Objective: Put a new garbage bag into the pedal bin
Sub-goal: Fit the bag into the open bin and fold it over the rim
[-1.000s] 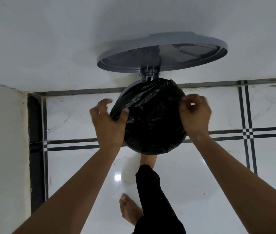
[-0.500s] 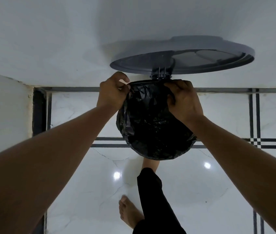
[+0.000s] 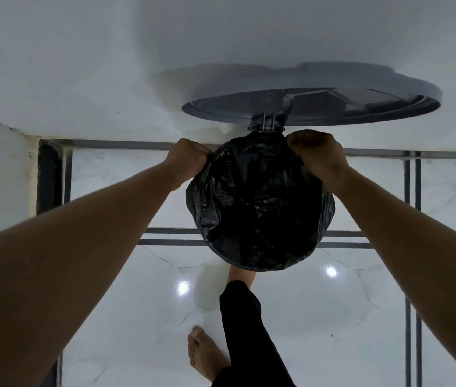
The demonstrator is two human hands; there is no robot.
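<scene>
Both hands, left (image 3: 186, 157) & right (image 3: 316, 155), now spread wider at rear rim, garbage bag (image 3: 260, 208) stretched open over bin mouth.

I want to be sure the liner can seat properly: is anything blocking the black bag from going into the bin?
Nothing visible does. The lid stands open behind the bin, and the garbage bag already lines the opening. The left hand and right hand grip its edge beside the hinge.
</scene>
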